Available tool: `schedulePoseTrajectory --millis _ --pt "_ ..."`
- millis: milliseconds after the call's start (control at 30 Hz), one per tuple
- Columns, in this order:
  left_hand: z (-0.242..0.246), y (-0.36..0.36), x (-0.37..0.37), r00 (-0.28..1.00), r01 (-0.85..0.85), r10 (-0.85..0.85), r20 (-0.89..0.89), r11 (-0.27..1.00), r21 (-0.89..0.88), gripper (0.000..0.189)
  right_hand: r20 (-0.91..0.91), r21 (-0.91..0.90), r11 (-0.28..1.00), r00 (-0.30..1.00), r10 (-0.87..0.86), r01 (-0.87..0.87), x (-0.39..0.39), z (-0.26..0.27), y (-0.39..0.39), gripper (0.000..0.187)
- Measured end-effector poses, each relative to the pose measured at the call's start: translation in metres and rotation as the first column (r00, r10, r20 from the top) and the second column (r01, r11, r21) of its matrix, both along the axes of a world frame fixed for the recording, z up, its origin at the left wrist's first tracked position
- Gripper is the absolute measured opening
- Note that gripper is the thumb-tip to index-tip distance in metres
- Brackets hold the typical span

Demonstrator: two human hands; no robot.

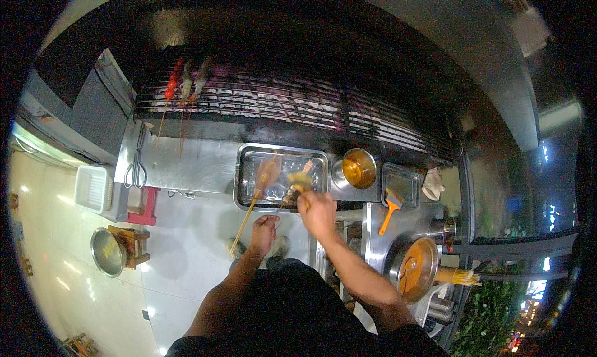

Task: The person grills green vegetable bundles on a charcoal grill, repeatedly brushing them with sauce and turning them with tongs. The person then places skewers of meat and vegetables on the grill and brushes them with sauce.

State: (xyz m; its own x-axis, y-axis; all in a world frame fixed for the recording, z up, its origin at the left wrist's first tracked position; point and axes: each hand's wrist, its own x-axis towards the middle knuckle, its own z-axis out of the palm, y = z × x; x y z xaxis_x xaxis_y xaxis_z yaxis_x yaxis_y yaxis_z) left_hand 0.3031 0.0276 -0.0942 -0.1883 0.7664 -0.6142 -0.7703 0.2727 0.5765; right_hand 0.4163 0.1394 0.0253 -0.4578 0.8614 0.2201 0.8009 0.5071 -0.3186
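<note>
My left hand (265, 233) pinches the lower end of a food skewer (288, 196) at the front edge of a steel tray (239, 180). My right hand (319, 212) grips a basting brush, whose yellowish bristles (300, 179) lie over the upper part of that skewer. Left of it, a flat pale piece of food on a stick (267, 173) rests in the tray, its bamboo stick reaching out over the front rim. A metal pot of amber liquid (359, 168) stands just right of the tray.
Behind is a charcoal grill (280, 98) with red balls on a skewer (170, 85) and two other skewers. Tongs (135, 163) lie at the left. At the right are a small tray (413, 175), an orange-handled brush (390, 212), a bowl of orange sauce (417, 268) and bundled sticks (459, 277).
</note>
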Motion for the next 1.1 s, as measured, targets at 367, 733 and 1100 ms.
schedulePoseTrajectory --millis 367,733,1100 --pt "0.005 0.003 0.003 0.995 0.011 -0.017 -0.094 0.998 -0.061 0.02 -0.07 -0.127 0.982 0.989 0.134 -0.142 0.031 0.032 -0.03 0.013" --pt "0.011 0.001 0.008 0.969 0.043 -0.043 -0.242 0.999 -0.003 0.022 -0.124 -0.111 0.994 0.992 0.004 -0.018 0.021 0.02 -0.001 0.022" --pt "0.188 -0.058 -0.03 0.921 -0.254 0.291 -0.257 0.952 0.169 0.016 -0.493 -0.854 0.468 0.063 -0.868 -0.23 0.064 -0.038 -0.004 0.036"
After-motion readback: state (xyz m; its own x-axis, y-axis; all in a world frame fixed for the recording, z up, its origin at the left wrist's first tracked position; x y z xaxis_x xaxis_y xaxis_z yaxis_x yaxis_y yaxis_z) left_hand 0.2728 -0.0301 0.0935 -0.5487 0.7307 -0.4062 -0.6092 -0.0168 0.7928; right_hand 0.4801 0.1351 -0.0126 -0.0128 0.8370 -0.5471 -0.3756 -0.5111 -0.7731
